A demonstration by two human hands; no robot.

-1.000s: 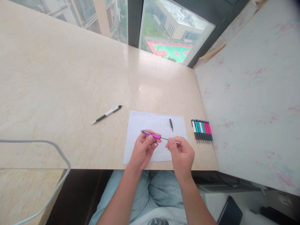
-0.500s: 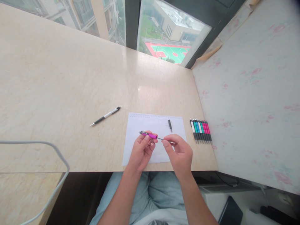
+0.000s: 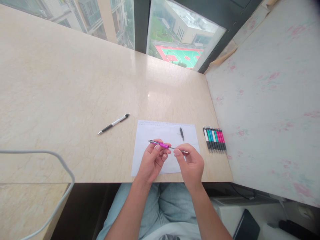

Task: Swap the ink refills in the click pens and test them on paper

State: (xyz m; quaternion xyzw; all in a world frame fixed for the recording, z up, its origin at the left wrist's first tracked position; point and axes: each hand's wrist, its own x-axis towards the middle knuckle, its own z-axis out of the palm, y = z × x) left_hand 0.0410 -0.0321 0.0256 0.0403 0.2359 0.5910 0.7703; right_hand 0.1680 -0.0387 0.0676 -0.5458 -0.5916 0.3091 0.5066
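My left hand [image 3: 153, 161] pinches a pink pen barrel [image 3: 160, 144] above a white sheet of paper [image 3: 150, 133]. My right hand [image 3: 191, 163] pinches the thin ink refill [image 3: 183, 151] that sticks out of the barrel's right end. A small black pen part [image 3: 181, 133] lies on the paper just beyond my hands. To the right of the paper lies a row of several pens [image 3: 215, 139] in white, blue, green and pink with black grips. A black-and-white pen [image 3: 113, 123] lies alone to the left on the marble tabletop [image 3: 62, 90].
The table's front edge runs just below my hands, with my lap under it. A floral wall surface [image 3: 270, 100] rises on the right. A window [image 3: 175, 30] lies beyond the table's far edge. A grey cable [image 3: 60, 160] loops at the lower left.
My right hand has slid a little left along the refill toward the barrel. The visible stretch of refill between my hands is shorter.
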